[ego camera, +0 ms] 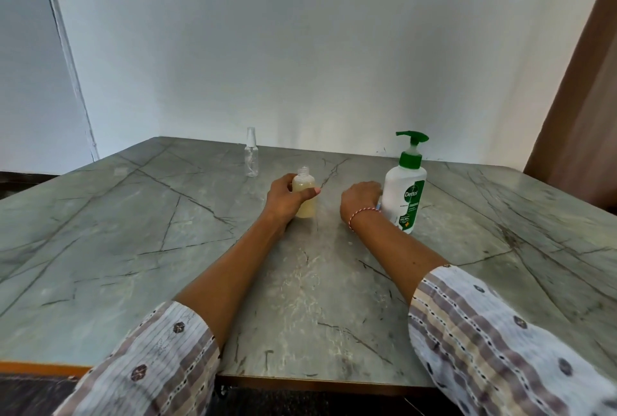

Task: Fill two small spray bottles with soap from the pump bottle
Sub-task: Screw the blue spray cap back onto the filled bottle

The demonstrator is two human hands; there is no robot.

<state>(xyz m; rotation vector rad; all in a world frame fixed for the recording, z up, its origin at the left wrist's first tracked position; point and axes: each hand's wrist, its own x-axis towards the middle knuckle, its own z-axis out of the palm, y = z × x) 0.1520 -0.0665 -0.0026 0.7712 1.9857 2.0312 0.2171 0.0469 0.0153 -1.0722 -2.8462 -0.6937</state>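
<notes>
A small clear bottle with no cap, filled with pale yellow soap, stands upright on the grey marble table. My left hand grips it from the left, thumb across its front. A second small spray bottle, clear with its spray top on, stands farther back near the wall. The white pump bottle with a green pump stands to the right. My right hand rests on the table against the pump bottle's left side, fingers curled and hidden; a small bluish thing shows at its edge.
A white wall rises close behind the table. A brown curtain hangs at the far right. The table's front edge runs just below my patterned sleeves.
</notes>
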